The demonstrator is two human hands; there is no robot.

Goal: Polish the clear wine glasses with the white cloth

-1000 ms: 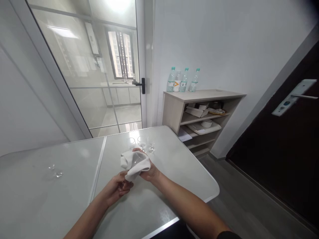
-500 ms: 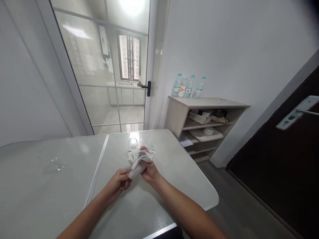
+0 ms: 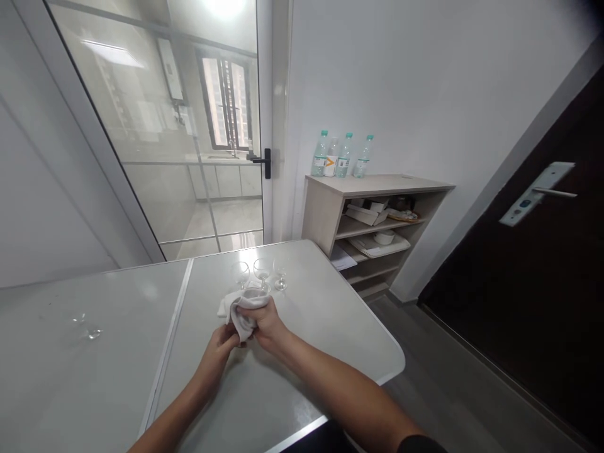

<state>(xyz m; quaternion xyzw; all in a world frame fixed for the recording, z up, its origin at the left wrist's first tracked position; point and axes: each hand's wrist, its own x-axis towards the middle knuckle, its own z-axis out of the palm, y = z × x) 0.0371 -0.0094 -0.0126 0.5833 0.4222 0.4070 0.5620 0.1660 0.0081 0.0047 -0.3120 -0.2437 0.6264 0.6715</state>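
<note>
A white cloth point(image 3: 243, 314) is wrapped round a stemmed glass, whose clear rim point(image 3: 255, 293) shows at the top of the folds. My right hand point(image 3: 265, 319) grips the bowl of this glass through the cloth. Lower down, my left hand point(image 3: 224, 340) is closed on the cloth's bottom end; the glass's stem and foot are hidden there. Just beyond my hands stand three clear stemmed glasses: a left one point(image 3: 240, 271), a middle one point(image 3: 262, 269) and a right one point(image 3: 280, 281).
Another clear glass point(image 3: 94, 331) lies on the left half of the pale table point(image 3: 330, 327). A metal strip point(image 3: 165, 358) divides the tabletop. Behind the right end stands a shelf unit point(image 3: 325, 214) with several plastic bottles point(image 3: 344, 157) on top. A glass door point(image 3: 231, 214) is behind the table.
My hands have moved slightly left and turned the wrapped glass, so its rim now shows above the cloth. The view has shifted a little to the right.
</note>
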